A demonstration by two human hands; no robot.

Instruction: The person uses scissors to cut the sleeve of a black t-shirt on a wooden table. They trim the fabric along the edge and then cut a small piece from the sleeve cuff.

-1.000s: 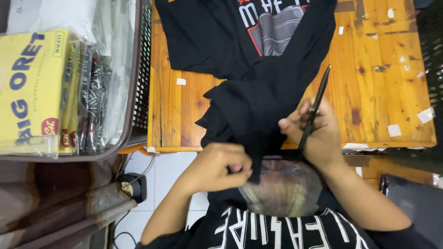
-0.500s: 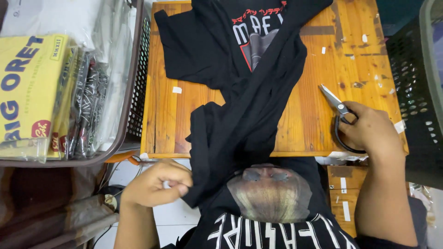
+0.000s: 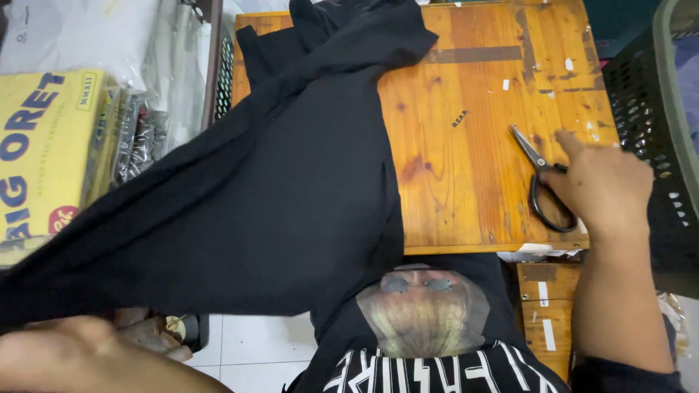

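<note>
A black garment (image 3: 291, 196) is stretched from the wooden table (image 3: 466, 145) down to the bottom left corner. There my left hand (image 3: 80, 356), blurred, grips its edge and holds it taut. Black-handled scissors (image 3: 535, 164) lie on the table's right side, blades pointing up and left. My right hand (image 3: 608, 189) lies over their handles with its fingers still on the loops. Below the table's front edge I see my own black shirt (image 3: 422, 320) with a pale print and white lettering.
A yellow package (image 3: 44, 153) and plastic-wrapped goods (image 3: 145, 138) fill a bin on the left. A dark mesh basket (image 3: 655, 109) stands right of the table, beside my right hand. Small white paper scraps dot the tabletop. White floor tiles (image 3: 255, 342) show below.
My left hand has pulled the garment out to the left, spreading it wide. My right hand has lowered the scissors flat onto the table's right side.
</note>
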